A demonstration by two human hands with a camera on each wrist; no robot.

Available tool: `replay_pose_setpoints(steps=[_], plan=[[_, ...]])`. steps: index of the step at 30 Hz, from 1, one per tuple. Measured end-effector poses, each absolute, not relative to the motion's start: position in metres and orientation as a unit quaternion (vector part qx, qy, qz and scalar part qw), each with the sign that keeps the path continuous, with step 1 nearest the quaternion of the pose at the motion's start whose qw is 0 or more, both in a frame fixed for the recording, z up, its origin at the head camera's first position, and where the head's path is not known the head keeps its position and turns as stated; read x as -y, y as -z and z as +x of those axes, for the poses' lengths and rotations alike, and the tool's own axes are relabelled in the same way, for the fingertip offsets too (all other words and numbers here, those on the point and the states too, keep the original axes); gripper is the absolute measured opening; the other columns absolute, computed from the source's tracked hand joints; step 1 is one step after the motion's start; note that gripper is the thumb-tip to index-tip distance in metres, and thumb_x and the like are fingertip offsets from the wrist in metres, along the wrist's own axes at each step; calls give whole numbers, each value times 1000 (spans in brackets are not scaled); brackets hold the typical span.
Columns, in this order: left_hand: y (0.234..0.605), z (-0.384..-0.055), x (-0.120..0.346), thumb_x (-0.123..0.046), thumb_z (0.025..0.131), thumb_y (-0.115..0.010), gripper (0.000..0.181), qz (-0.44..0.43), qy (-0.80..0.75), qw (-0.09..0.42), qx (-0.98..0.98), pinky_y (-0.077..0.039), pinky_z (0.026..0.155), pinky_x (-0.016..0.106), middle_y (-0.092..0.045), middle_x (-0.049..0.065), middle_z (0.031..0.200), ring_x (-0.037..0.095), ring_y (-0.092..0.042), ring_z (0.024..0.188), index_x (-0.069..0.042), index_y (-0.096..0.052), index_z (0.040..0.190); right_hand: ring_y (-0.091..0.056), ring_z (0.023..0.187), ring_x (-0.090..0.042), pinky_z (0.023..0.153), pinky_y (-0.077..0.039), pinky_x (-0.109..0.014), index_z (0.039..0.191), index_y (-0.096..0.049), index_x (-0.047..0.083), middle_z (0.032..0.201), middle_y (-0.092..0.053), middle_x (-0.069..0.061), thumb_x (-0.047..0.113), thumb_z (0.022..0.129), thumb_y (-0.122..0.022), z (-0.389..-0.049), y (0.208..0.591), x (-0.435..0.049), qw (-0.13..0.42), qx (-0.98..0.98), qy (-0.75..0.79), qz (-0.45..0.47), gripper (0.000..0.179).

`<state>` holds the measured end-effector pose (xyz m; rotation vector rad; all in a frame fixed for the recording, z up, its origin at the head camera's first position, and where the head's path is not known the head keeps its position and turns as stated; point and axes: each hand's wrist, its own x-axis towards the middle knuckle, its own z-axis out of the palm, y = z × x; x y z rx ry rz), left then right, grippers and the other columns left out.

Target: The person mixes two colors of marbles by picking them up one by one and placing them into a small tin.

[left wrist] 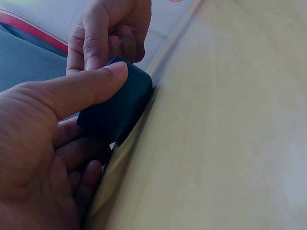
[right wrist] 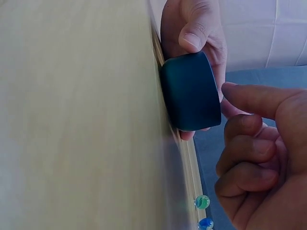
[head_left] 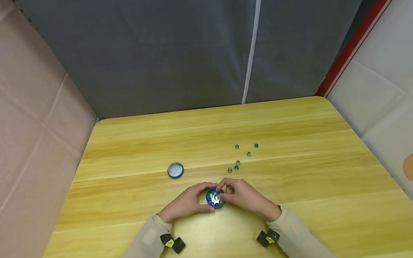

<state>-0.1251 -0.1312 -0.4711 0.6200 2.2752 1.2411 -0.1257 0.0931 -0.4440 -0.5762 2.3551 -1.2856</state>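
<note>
A small round blue tin (head_left: 207, 202) stands uncovered on the table, with several green and blue marbles (head_left: 215, 204) inside. My left hand (head_left: 186, 200) grips the tin from the left, its thumb on the near side and fingers round the far side. In the left wrist view that thumb presses the dark outer wall of the tin (left wrist: 117, 103). My right hand (head_left: 241, 195) reaches over the rim from the right, thumb and index finger at the opening and the other fingers (right wrist: 249, 148) curled. I cannot tell whether those two fingertips pinch a marble.
A round lid (head_left: 175, 170), blue-rimmed with a pale inside, lies left of the tin. Beyond my right hand several loose marbles are scattered, among them a green marble (head_left: 249, 154) and a blue marble (head_left: 256, 146). A grey curtain (head_left: 161, 57) hangs behind the table.
</note>
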Motion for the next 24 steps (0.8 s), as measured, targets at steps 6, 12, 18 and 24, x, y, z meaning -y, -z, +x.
replay_pose_setpoints(steps=[6, 12, 18, 24], plan=[[475, -126, 132, -37, 79, -79, 67, 229, -454, 234, -829, -34, 114, 49, -50, -2, 144, 23, -43, 136, -30, -50, 138, -41, 53, -5, 47, -33, -16, 106, -66, 11, 64, -48, 4, 16, 92, -65, -128, 444, -95, 185, -849, 459, -186, 15], [476, -125, 132, -37, 78, -80, 68, 225, -450, 234, -832, -34, 114, 50, -49, 1, 146, 25, -43, 136, -28, -50, 139, -42, 54, -6, 49, -37, -18, 110, -66, 9, 64, -49, 4, 15, 93, -63, -133, 445, -97, 154, -861, 456, -164, 18], [474, -125, 132, -36, 78, -79, 68, 224, -450, 233, -832, -35, 113, 51, -49, 3, 146, 26, -43, 136, -26, -50, 139, -42, 52, -6, 48, -37, -18, 114, -65, 7, 62, -49, 4, 15, 93, -62, -139, 451, -101, 133, -865, 459, -152, 22], [474, -125, 132, -37, 79, -79, 68, 226, -453, 234, -830, -34, 114, 49, -48, 0, 146, 24, -43, 137, -27, -49, 140, -42, 51, -7, 47, -36, -18, 115, -65, 6, 62, -49, 3, 14, 92, -63, -146, 455, -106, 120, -867, 465, -129, 24]])
